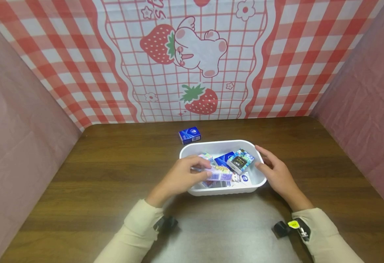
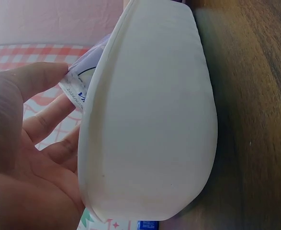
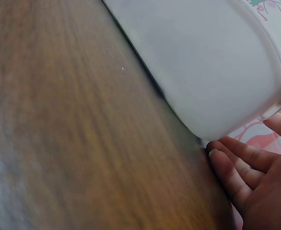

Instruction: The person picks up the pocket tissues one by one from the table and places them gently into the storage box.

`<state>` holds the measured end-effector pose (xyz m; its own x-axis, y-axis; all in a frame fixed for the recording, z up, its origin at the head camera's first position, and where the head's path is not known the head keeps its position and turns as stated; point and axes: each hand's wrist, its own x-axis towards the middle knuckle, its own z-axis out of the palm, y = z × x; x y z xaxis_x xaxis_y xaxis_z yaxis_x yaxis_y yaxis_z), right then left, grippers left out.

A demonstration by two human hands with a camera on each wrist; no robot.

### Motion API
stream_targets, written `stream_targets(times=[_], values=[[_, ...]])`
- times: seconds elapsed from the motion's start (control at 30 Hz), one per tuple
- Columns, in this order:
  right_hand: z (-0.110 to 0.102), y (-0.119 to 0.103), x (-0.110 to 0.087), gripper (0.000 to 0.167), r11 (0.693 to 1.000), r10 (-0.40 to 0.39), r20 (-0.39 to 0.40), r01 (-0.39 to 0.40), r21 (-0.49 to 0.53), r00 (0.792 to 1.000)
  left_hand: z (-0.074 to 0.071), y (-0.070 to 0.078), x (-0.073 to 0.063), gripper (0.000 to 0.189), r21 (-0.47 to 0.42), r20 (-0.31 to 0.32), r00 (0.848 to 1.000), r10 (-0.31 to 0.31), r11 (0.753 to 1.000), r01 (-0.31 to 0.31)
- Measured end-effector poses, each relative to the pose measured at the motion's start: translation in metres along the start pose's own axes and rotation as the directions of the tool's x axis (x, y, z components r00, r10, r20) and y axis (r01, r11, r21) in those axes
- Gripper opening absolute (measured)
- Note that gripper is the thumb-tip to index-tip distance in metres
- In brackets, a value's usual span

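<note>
A white plastic basin stands on the table with several small packets and boxes inside. Between its thumb and index finger my left hand pinches a purple tissue packet above the basin's left part. The left wrist view shows the printed end of this purple tissue packet past the rim. At the basin's right end, my right hand grips the rim, thumb over the inside and fingers outside. A blue-green patterned box and a dark blue packet lie in the basin, with a white packet nearer the front.
Behind the basin, a blue box lies on the wooden table. A red-and-white checked cloth hangs at the back, and pink cloths line both sides.
</note>
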<state>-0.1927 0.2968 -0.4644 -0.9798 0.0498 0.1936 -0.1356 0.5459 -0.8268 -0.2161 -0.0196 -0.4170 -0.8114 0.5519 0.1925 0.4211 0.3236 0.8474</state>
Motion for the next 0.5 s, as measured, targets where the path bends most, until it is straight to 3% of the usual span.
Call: stream_targets(times=[0.5], values=[[0.0000, 0.0003, 0.0006, 0.054, 1.000, 0.003, -0.005, -0.003, -0.018, 1.000, 0.0061, -0.0007, 0.0035, 0.015, 0.032, 0.010, 1.000, 0.030, 0.999, -0.030]])
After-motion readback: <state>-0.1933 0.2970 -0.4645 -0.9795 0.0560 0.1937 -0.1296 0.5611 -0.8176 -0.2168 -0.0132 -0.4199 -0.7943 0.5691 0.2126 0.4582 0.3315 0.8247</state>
